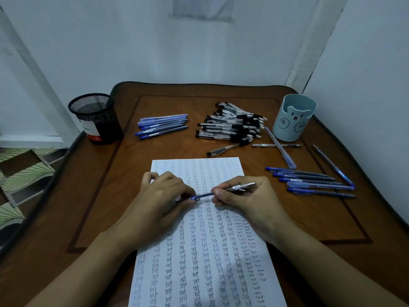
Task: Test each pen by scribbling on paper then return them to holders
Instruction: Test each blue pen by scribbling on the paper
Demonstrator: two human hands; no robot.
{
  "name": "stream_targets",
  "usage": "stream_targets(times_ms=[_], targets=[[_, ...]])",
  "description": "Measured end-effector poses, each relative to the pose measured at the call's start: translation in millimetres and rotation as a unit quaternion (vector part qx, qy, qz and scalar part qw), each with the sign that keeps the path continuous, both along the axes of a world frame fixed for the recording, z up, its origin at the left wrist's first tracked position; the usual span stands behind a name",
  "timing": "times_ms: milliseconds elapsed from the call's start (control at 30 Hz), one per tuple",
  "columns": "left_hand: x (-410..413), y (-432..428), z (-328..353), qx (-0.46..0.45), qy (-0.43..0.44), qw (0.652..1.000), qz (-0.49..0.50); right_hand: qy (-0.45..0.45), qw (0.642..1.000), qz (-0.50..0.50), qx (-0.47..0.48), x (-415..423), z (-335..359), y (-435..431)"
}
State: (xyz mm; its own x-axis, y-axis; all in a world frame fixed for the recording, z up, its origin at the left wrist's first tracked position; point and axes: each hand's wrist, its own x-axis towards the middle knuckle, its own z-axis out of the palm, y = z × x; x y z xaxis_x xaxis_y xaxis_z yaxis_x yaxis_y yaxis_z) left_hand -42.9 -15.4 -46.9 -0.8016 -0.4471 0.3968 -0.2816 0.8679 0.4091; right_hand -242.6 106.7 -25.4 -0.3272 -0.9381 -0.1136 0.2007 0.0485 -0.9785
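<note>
Both my hands are on one pen point(204, 194), held low over the paper point(199, 262), about mid-sheet. Left hand point(163, 198): fingers point(188, 192) pinch the dark blue end. Right hand point(245, 200): fingers point(221, 194) curl round the clear, silvery end, which pokes out past my knuckles. It reads as a cap coming off or going on. I can't tell which, because the tip is hidden.

How to do it well, my call:
- Move straight along the barrel with no sideways twist.
- Keep both grips close to the join so the pen doesn't flex or jump.
- Stay over the sheet so stray ink lands there and not on the table point(106, 196).
- The sheet is almost full of "test" columns. The only free strip I see is along the right edge, so a scribble should go there and be small.

For the return, the black mesh holder point(95, 116) is far left and the bear holder point(294, 118) far right. No pens stick out of either.

Loose on the table are a blue row point(162, 126) near the mesh holder, a black-grip pile point(234, 125) in the middle, and another blue group point(314, 182) to my right. I can't tell which lot is tested, so this pen should be kept out of all of them.
</note>
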Motion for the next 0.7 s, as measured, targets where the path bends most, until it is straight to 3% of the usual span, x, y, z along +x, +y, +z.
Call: stream_targets(times_ms=[200,367,500,600,700], targets=[[8,-2,4,0.009,0.009,0.999,0.031,0.041,0.997,-0.065,-0.008,-5,1,2],[17,-5,4,0.027,-0.008,0.999,0.043,0.112,0.993,-0.008,0.017,1,-2,-1],[27,-13,4,0.054,-0.102,0.991,0.066,0.172,0.981,0.061,0.065,0,-1,-5],[32,-16,7,0.051,-0.158,0.983,0.075,0.143,0.986,0.064,0.054,-6,4,-6],[33,-17,10,0.055,-0.18,0.979,0.08,0.081,0.996,-0.027,0.039,-19,13,-12]])
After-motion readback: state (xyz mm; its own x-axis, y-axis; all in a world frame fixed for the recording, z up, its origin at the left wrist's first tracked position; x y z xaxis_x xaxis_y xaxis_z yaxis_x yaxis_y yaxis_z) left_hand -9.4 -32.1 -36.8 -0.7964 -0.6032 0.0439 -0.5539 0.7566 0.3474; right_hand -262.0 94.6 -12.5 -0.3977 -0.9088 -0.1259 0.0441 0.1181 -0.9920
